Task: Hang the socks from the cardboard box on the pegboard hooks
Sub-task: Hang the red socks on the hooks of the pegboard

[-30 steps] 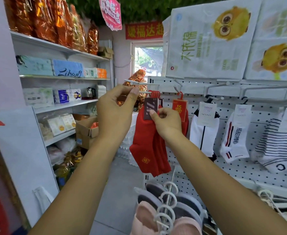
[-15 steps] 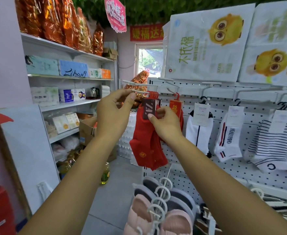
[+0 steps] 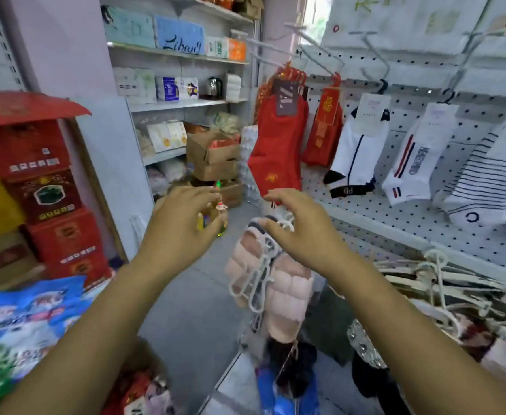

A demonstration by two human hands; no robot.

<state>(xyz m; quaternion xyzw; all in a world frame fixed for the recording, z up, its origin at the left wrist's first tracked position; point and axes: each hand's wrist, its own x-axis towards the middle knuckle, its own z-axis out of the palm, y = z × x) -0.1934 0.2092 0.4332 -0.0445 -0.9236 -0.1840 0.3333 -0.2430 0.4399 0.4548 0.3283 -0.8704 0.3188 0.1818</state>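
Below the red socks [image 3: 278,145], both hands hang empty.

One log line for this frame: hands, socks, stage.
left hand: open, empty | right hand: open, empty | red socks: hanging on pegboard hook | stage: socks hung, both hands below them

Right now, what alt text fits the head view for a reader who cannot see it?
Both hands, left hand and right hand, hover open and empty below red socks hanging from a pegboard hook. White socks hang alongside on the pegboard.
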